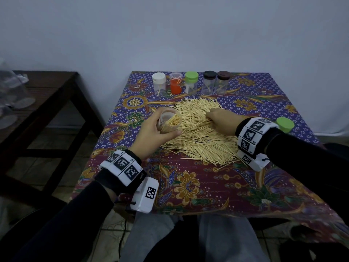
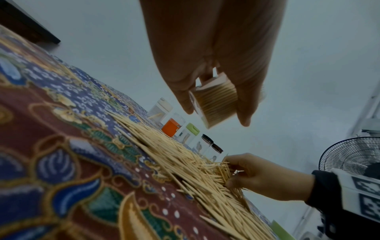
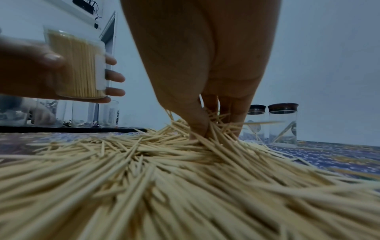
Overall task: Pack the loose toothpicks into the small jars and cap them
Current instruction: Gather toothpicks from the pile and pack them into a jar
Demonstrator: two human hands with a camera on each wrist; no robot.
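The left hand [image 1: 151, 133] wraps its fingers and thumb around a small clear jar [image 1: 169, 121], uncapped and tilted, held just above the left edge of the pile. The jar is mostly packed with pale wooden toothpicks standing side by side. The right hand [image 1: 220, 121] reaches down into the pile of loose toothpicks [image 1: 200, 137], thumb and fingertips [image 3: 198, 128] closing together on a small bunch. The pile spreads thick and tangled across the middle of a flower-patterned tablecloth [image 1: 188, 186]. Behind it, along the far edge, stands a row of five capped jars [image 1: 190, 83], nearly empty. A green lid [image 1: 285, 124] lies beside the right wrist.
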